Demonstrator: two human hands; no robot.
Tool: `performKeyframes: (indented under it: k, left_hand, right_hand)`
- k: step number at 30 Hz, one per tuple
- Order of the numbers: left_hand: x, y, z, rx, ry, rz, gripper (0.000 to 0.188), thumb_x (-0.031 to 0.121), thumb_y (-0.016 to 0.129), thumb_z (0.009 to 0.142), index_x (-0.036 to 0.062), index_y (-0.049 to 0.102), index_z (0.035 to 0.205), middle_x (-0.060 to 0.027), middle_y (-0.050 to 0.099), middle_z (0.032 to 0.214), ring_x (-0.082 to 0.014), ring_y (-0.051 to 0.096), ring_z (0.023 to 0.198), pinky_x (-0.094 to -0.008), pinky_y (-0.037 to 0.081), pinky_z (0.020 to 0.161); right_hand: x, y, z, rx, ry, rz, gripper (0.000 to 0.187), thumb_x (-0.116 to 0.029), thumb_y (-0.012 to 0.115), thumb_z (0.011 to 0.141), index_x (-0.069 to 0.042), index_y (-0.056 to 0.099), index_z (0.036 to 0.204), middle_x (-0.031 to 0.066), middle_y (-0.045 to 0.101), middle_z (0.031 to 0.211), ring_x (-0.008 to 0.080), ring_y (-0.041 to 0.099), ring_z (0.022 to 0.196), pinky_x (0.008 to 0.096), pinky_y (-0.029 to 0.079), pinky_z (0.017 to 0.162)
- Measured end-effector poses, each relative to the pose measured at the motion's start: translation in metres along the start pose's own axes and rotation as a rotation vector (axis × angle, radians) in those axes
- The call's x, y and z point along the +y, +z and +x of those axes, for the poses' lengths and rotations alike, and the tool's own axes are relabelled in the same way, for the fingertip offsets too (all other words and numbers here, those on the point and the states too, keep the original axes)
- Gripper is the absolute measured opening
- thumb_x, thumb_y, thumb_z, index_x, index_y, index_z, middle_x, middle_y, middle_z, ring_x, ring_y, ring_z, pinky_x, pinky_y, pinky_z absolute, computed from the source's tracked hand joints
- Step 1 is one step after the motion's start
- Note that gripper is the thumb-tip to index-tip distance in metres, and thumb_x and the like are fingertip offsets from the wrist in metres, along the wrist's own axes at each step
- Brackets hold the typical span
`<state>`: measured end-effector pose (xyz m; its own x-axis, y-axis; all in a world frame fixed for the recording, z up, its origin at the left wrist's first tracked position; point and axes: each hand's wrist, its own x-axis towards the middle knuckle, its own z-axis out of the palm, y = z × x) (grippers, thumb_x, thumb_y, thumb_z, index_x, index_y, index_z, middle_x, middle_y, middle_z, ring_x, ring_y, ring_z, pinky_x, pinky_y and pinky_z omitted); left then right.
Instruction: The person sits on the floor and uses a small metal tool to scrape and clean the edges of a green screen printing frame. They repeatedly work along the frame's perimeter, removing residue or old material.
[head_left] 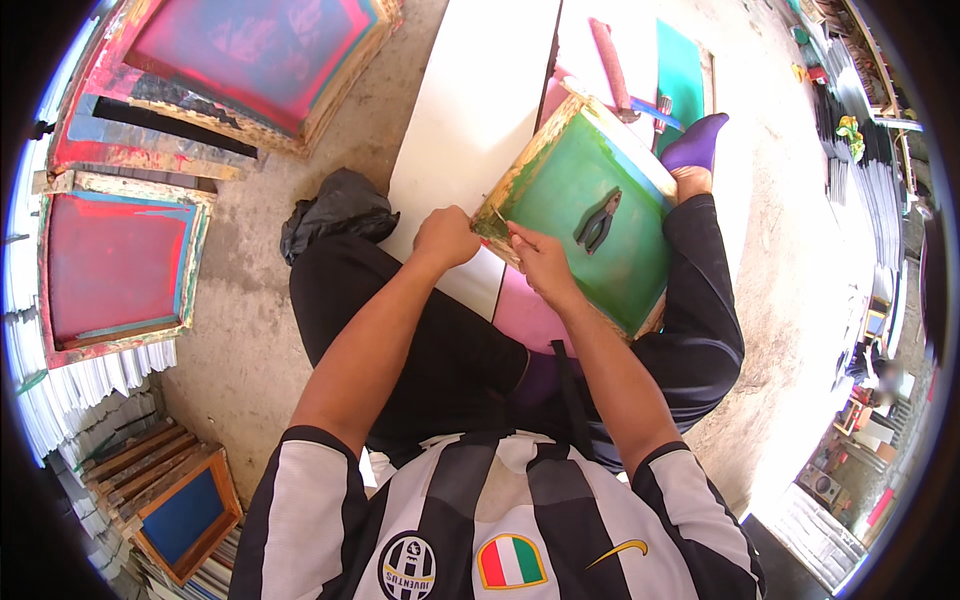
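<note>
A wooden screen-printing frame (515,185) with green mesh (570,180) lies tilted across my lap, between my legs. Combination pliers (598,222) with dark handles rest on the mesh. My left hand (447,238) is closed in a fist beside the frame's left corner; whatever its fingers hold is hidden. Over that same corner, my right hand (541,266) is closed, thumb and fingers pinched together at the wood. A thin pale sliver shows at its fingertips, too small to name. Beyond the frame lie a hammer (612,70) with a reddish handle and a screwdriver (662,112).
A white board (470,100) and pink surface (530,305) lie beneath. A teal sheet (680,70) sits past the hammer. Left are a black plastic bag (340,215), red-stained screen frames (120,270) and a blue-meshed frame (185,512). Paper stacks (870,200) line the right.
</note>
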<state>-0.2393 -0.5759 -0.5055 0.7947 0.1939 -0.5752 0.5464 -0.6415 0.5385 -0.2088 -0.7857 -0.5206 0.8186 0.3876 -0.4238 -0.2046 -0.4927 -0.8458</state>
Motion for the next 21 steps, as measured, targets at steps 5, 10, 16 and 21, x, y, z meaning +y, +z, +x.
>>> performKeyframes:
  k: [5, 10, 16, 21]
  left_hand:
    - [-0.006, -0.001, 0.0, 0.013, 0.039, -0.008, 0.029, 0.018, 0.067, 0.084, 0.0029, 0.081, 0.104, -0.0291, 0.074, 0.1, -0.0438, 0.073, 0.098, -0.0509, 0.058, 0.09]
    - [-0.001, -0.002, -0.001, 0.008, 0.018, 0.004, 0.029, 0.017, 0.066, 0.083, 0.0046, 0.082, 0.104, -0.0282, 0.075, 0.099, -0.0437, 0.073, 0.098, -0.0505, 0.058, 0.091]
    - [-0.004, -0.004, -0.002, 0.006, 0.021, 0.005, 0.039, 0.011, 0.06, 0.079, 0.0076, 0.08, 0.113, -0.0293, 0.073, 0.1, -0.0458, 0.072, 0.096, -0.0497, 0.057, 0.091]
    - [-0.005, -0.003, -0.003, 0.011, 0.035, -0.033, 0.04, 0.011, 0.06, 0.079, 0.0072, 0.08, 0.114, -0.0296, 0.073, 0.1, -0.0459, 0.072, 0.097, -0.0493, 0.056, 0.092]
  right_hand:
    - [0.003, 0.001, -0.007, 0.114, -0.394, -0.295, 0.035, -0.023, 0.061, 0.105, -0.011, 0.07, 0.136, 0.0247, 0.075, 0.1, 0.0413, 0.074, 0.089, 0.0459, 0.057, 0.077]
    - [0.017, 0.008, -0.001, 0.141, -0.461, -0.337, 0.039, -0.024, 0.06, 0.106, -0.01, 0.066, 0.142, 0.0181, 0.067, 0.079, 0.0324, 0.069, 0.071, 0.0452, 0.053, 0.063]
    - [-0.033, -0.01, -0.013, -0.136, 0.343, 0.371, 0.039, -0.026, 0.058, 0.109, -0.013, 0.065, 0.144, -0.0014, 0.053, 0.069, 0.0072, 0.041, 0.05, 0.0242, 0.033, 0.046]
    - [-0.006, -0.011, -0.004, -0.047, -0.05, 0.039, 0.038, -0.023, 0.061, 0.107, -0.007, 0.066, 0.141, 0.0076, 0.069, 0.079, 0.018, 0.061, 0.062, 0.0353, 0.049, 0.058]
